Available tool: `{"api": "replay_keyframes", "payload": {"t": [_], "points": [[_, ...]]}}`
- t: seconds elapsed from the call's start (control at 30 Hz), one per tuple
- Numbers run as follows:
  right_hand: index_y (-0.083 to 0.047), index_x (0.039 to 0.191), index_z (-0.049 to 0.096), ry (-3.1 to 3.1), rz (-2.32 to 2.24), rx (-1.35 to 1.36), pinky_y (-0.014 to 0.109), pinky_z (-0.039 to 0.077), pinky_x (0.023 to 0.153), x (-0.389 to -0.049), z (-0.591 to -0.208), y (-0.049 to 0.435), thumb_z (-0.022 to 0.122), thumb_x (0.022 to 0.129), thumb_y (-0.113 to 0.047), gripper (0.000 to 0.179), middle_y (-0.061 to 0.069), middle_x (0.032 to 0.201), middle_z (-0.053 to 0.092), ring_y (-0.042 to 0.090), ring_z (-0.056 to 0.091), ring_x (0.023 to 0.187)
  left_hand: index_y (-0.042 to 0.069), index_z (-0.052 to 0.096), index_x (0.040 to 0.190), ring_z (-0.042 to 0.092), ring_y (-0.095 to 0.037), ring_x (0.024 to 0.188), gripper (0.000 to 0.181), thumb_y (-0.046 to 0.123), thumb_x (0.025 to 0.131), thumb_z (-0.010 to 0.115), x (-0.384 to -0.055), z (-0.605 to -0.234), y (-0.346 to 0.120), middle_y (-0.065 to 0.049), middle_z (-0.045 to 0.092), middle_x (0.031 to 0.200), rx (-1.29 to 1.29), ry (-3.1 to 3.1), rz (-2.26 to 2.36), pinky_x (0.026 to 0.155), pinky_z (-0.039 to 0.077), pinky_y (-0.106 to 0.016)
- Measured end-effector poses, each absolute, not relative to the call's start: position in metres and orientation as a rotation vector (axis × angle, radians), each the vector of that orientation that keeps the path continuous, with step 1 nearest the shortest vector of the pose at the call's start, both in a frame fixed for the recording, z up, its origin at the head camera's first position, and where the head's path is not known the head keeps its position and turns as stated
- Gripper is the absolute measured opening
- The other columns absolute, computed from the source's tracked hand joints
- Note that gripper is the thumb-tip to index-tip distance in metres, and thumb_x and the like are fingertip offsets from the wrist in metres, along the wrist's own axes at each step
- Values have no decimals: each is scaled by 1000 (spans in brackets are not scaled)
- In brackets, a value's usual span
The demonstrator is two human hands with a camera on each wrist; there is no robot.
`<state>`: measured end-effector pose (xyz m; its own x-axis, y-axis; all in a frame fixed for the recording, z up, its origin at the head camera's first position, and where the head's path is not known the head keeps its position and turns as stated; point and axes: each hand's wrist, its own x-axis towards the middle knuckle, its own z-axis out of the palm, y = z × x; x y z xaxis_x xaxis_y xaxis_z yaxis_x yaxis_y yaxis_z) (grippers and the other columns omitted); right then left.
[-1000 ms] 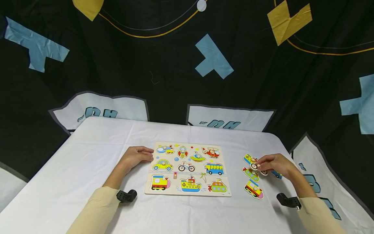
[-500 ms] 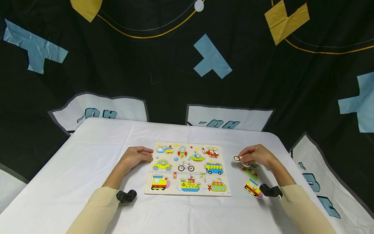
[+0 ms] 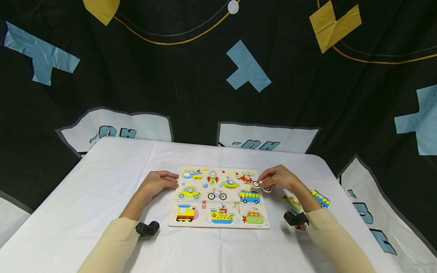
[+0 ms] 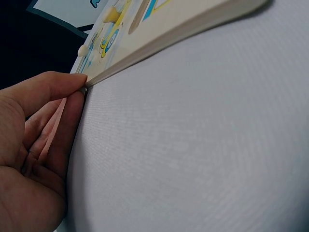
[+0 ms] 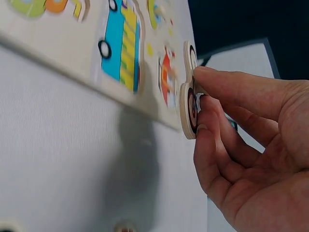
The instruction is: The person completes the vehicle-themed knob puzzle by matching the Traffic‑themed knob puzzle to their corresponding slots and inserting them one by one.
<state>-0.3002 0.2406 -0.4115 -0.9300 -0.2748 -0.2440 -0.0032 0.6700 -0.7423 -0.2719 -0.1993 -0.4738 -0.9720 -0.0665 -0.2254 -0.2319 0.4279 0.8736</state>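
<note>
A wooden puzzle board printed with vehicles lies on the white table. At its left edge, my left hand has thumb and index finger pinching the rim, as the left wrist view also shows. My right hand pinches a bicycle puzzle piece between thumb and fingers. That piece is raised and tilted, overlapping the board's upper right edge near the red helicopter. A printed bicycle marks the middle of the board. Small knobs show on the board in the left wrist view.
Right of the board lie a bus piece and a green submarine piece. A train piece is mostly hidden under the right wrist camera. Behind the table hangs a black curtain.
My right hand has carried the bicycle piece leftward from the loose pieces to the board's right edge. The left hand has stayed in place.
</note>
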Motion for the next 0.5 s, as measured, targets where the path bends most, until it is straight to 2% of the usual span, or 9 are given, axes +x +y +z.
{"api": "replay_keyframes", "payload": {"t": [0.23,0.5], "points": [[-5,93,79,2499,-1182,-251,34,54,70,-301,-414,211,84,77,-11,18,3,84,74,15,61,72,9,73,121,71,-17,100,41,21,82,81,-272,-473,-199,-3,79,99,-262,2521,1579,101,47,-45],[-8,90,79,2490,-1172,-278,33,52,68,-299,-419,183,85,78,-13,15,2,82,74,15,61,72,10,73,121,70,-16,99,42,21,82,81,-272,-473,-200,-2,79,98,-265,2524,1574,100,47,-44]]}}
